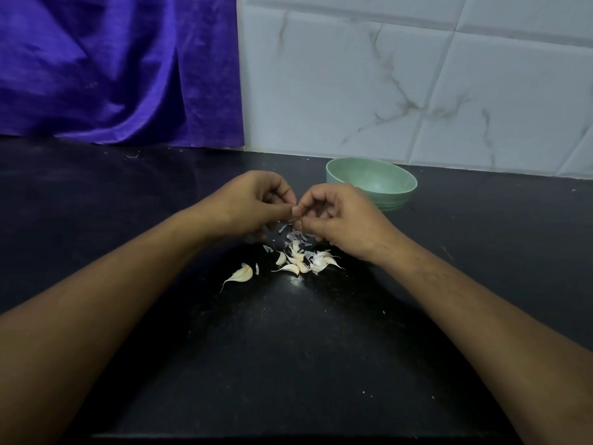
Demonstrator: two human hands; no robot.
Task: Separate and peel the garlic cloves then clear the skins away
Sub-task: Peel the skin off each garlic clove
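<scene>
Pale, wispy-tipped garlic cloves (291, 268)

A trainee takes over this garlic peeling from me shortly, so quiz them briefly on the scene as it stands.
1. True or false: the pale green round bowl lies upside down.
2. Where does the lone cream-coloured garlic clove lie? A) left of the pile of whitish garlic cloves, on the black counter; B) inside the bowl; C) behind the bowl.
3. Fill in: left hand and right hand pinch one small pale piece above the scattered papery ____.
Key: 1 false, it stands upright; 2 A; 3 skins.
</scene>
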